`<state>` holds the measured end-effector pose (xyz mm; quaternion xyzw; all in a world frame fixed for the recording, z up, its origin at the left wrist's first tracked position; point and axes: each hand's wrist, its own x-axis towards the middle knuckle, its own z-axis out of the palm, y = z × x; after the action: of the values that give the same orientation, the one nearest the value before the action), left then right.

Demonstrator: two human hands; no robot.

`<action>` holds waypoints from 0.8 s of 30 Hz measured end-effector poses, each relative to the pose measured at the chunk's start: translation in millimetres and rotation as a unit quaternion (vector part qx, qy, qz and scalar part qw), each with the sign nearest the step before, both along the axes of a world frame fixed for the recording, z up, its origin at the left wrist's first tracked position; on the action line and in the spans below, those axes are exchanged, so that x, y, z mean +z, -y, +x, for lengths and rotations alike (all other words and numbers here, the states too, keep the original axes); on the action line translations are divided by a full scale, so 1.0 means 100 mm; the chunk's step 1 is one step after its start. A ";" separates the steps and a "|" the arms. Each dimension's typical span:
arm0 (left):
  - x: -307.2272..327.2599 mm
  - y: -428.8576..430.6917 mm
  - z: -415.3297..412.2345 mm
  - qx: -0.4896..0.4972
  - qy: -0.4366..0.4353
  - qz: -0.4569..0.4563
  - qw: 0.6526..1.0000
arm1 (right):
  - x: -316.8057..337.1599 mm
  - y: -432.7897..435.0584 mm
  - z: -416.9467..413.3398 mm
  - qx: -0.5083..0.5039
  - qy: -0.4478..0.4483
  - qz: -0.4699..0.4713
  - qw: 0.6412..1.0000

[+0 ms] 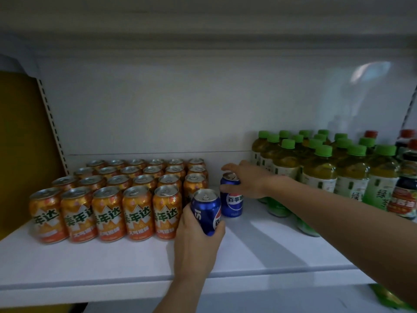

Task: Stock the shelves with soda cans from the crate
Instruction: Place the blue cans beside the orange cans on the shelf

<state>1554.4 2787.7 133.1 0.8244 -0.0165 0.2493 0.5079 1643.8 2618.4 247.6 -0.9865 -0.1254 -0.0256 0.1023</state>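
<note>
Two blue soda cans are over the white shelf [259,251]. My left hand [198,245] grips one blue can [206,211] from below and behind, tilted slightly, just right of the orange cans. My right hand [246,179] reaches in from the right and holds the second blue can [232,199] near its top; this can stands upright on the shelf, farther back. The crate is out of view.
Several rows of orange soda cans [117,199] fill the shelf's left part. Green-capped tea bottles [320,168] and dark red-capped bottles [406,177] stand at the right. A gap of bare shelf lies between the cans and bottles. A yellow panel [22,143] borders the left.
</note>
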 end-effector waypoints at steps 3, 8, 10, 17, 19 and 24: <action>0.01 0.00 0.01 -0.003 -0.003 -0.004 1.000 | -0.12 0.08 -0.04 0.001 -0.044 0.063 0.997; -0.01 -0.01 0.00 -0.003 0.005 -0.005 1.000 | -0.43 0.02 -0.02 -0.023 0.015 0.221 0.975; -0.01 -0.01 0.01 0.004 0.002 0.000 1.000 | -0.53 -0.08 0.11 -0.034 0.038 0.252 0.966; 0.01 0.02 0.01 0.004 0.005 0.004 1.000 | -0.70 -0.28 0.68 -0.054 0.101 0.293 0.949; 0.01 0.02 0.01 0.004 0.004 0.000 1.000 | -0.72 -0.31 0.79 -0.060 0.105 0.300 0.946; -0.01 0.01 0.01 0.014 -0.003 -0.004 1.000 | -0.78 -0.34 0.95 -0.080 0.117 0.314 0.939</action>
<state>1555.5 2786.4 132.5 0.8232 -0.0025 0.2540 0.5078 1738.9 2652.4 169.6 -0.9010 -0.0425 -0.1872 0.3890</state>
